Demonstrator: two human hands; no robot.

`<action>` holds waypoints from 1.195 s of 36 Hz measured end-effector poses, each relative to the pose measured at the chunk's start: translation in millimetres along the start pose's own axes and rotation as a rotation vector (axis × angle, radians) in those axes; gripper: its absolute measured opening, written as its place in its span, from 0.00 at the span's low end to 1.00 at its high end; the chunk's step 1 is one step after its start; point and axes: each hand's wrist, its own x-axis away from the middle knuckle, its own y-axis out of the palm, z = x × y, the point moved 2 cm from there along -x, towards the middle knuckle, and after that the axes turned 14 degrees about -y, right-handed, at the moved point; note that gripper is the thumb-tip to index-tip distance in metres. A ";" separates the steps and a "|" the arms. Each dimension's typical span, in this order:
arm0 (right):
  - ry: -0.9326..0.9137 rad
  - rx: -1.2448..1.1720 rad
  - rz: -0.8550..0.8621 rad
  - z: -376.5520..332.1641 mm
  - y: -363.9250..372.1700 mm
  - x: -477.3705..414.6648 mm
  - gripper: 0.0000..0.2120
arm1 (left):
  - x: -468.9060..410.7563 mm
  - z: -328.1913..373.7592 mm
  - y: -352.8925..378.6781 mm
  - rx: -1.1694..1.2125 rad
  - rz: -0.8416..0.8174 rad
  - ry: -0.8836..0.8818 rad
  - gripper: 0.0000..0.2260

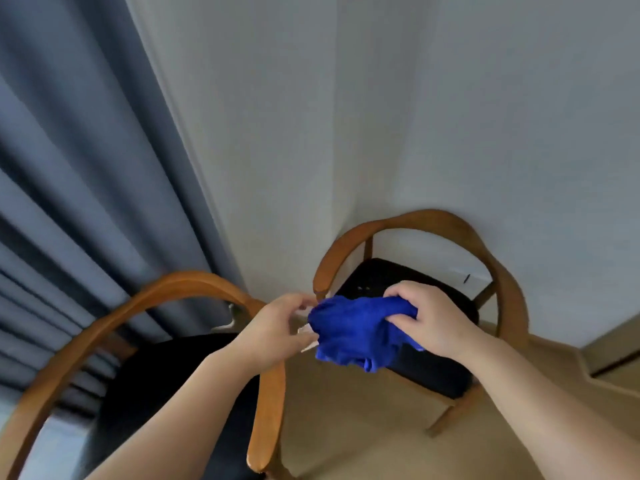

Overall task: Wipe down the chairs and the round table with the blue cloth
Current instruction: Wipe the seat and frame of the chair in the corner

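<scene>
Both hands hold the blue cloth (356,334) in mid-air over the far chair (433,218), beside the near chair (266,403). The left hand (277,327) pinches one edge; the right hand (429,317) has its fingers curled round the other end. Risks: bunched up like this it probably wipes with little contact, and the light pinch could let it sag or drop to the floor (346,427).

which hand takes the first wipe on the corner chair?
Right, likely. The right hand grips the bunched blue cloth and is over the black seat of the corner chair. The left hand only pinches the cloth's edge, above the armrest of the nearer chair.
</scene>
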 end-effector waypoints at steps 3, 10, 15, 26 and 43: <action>0.127 0.044 0.009 52.2 -25.4 34.1 0.09 | -20.6 23.2 38.4 -0.051 -0.034 -0.025 0.16; 0.312 0.039 0.055 132.1 -65.5 99.9 0.10 | -42.4 47.1 97.0 -0.072 -0.019 -0.131 0.13; 0.391 -0.024 0.126 161.2 -73.5 128.4 0.09 | -47.1 43.8 115.3 -0.009 0.052 -0.266 0.11; 0.531 -0.123 0.139 189.4 -42.7 107.8 0.12 | -83.4 12.5 111.6 0.012 0.032 -0.373 0.10; 0.769 -0.018 0.034 237.7 24.8 -36.9 0.13 | -293.3 -48.3 93.8 -0.206 -0.052 -0.249 0.14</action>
